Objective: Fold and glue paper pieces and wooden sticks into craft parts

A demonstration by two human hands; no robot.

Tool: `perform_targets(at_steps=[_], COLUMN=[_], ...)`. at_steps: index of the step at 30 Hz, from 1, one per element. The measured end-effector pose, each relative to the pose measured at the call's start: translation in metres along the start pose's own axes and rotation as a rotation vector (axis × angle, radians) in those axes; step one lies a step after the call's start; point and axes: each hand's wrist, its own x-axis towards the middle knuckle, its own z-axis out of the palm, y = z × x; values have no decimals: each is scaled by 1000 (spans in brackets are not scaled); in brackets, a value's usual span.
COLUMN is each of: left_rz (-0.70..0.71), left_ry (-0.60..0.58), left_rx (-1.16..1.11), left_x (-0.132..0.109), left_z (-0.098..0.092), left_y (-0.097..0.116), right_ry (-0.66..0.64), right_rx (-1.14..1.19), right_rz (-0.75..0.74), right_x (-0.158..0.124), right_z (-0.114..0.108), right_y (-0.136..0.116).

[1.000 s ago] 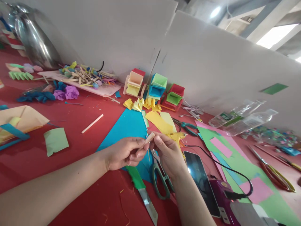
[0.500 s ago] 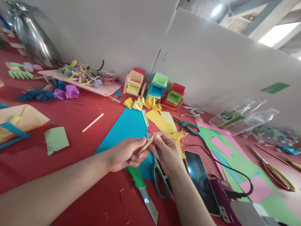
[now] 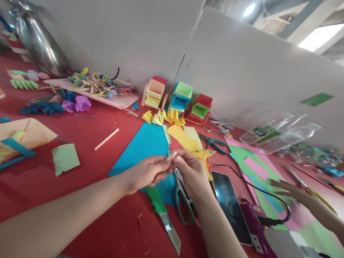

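Just below the centre of the frame, my left hand and my right hand meet at a pale strip. The left has it pinched between thumb and fingers; the fingertips of the right press close against it, though I cannot tell whether they grip it. Half a second ago more of the strip lay bare along my left fingers; now only a short, flat, wood-coloured end pokes up between the two hands. At the right of the frame another person's hand has come in, slightly blurred, over the pink and green papers. Below my forearms the worktop is smooth red, partly covered by a matt blue sheet with straight edges. Beside my right wrist lie scissors with grey-green looped handles, and left of them a knife with a shiny blade and green handle. Further right are a yellow glue gun and a glossy black phone. Left of centre lies a slim, pale stick. Toward the upper left, crinkled purple flowers sit below a polished metal jug.
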Motion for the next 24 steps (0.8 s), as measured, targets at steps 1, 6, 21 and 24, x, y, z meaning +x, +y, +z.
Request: perform_targets(at_steps=[1, 6, 21, 24], left_rz=[-4, -5, 333, 332], left_ry=[10, 34, 203, 224], left_rx=[0, 60, 630, 651], left_x=[0, 0, -2, 0], left_z=[0, 2, -1, -2], left_y=[0, 1, -5, -6], right_ry=[-15, -23, 4, -28], right_rx=[1, 25, 169, 205], right_rz=[6, 0, 0, 35], right_x=[0, -1, -2, -1], right_z=[0, 2, 9, 5], right_y=[-1, -3, 3, 4])
